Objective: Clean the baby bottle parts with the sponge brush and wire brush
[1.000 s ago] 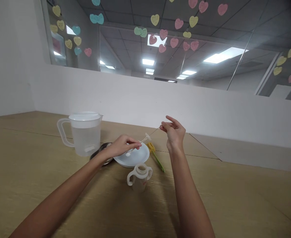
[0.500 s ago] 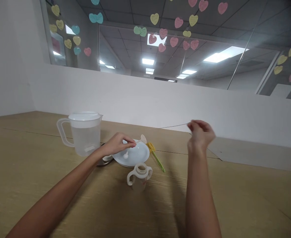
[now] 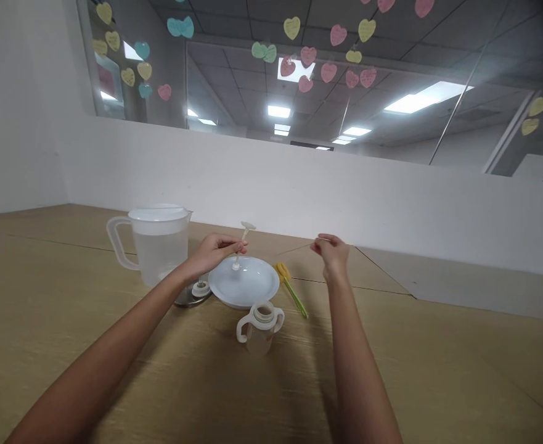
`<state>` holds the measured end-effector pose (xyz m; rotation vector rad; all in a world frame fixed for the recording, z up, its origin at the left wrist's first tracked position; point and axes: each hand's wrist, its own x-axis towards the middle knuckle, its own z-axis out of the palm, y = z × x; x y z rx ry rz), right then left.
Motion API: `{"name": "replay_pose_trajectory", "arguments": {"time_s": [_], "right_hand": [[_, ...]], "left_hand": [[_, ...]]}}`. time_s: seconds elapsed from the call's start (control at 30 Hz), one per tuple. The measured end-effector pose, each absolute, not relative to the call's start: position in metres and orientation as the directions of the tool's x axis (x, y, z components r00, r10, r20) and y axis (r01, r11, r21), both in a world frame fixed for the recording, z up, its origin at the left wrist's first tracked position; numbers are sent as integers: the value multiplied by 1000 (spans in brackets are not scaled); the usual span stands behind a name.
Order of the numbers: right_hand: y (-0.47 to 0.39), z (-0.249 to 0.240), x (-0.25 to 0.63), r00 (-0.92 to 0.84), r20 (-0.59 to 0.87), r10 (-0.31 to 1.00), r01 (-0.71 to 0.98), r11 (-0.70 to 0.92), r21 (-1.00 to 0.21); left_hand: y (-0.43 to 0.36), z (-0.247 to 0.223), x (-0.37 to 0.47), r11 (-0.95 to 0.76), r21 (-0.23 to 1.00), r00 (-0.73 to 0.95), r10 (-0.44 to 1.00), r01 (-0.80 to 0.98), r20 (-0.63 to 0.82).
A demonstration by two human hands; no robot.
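My left hand point(image 3: 216, 251) pinches a thin pale stem piece point(image 3: 248, 226) with a flat round top and a small knob at its lower end, held over the white bowl point(image 3: 253, 287). To the right, my right hand point(image 3: 331, 253) is raised with fingertips pinched on a thin dark wire or thin rod point(image 3: 294, 248) that points left. In front of the bowl stands a clear cup with two handles point(image 3: 259, 336), its top open. Beside the bowl lies a green-handled brush with a yellow head point(image 3: 294, 295).
A lidded clear pitcher point(image 3: 160, 250) with liquid stands at the left. Next to it, a metal dish point(image 3: 190, 302) holds a small pale ring-shaped part point(image 3: 201, 288). Behind the wooden table point(image 3: 460, 370) is a white wall with a window above it.
My right hand has moved left and slightly down with the thin wire. My left hand has drawn a little left and up, and the stem piece has turned more upright.
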<state>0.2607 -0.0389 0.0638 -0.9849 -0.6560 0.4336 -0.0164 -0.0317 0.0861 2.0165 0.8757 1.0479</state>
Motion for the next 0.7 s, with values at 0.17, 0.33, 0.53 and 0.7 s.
{"name": "replay_pose_trajectory", "arguments": {"time_s": [0.17, 0.33, 0.53, 0.7], "right_hand": [[-14, 30, 236, 622, 250, 742, -6, 324, -946], [-7, 11, 224, 589, 182, 787, 35, 200, -979], [-2, 0, 223, 572, 111, 812, 56, 97, -994], [-2, -1, 225, 556, 91, 826, 59, 70, -996]], "left_hand": [[-33, 87, -16, -527, 812, 442, 809, 252, 388], [-25, 77, -14, -540, 802, 474, 793, 255, 382], [-16, 58, -7, -695, 566, 562, 707, 443, 428], [-16, 47, -5, -707, 298, 606, 705, 642, 368]]}}
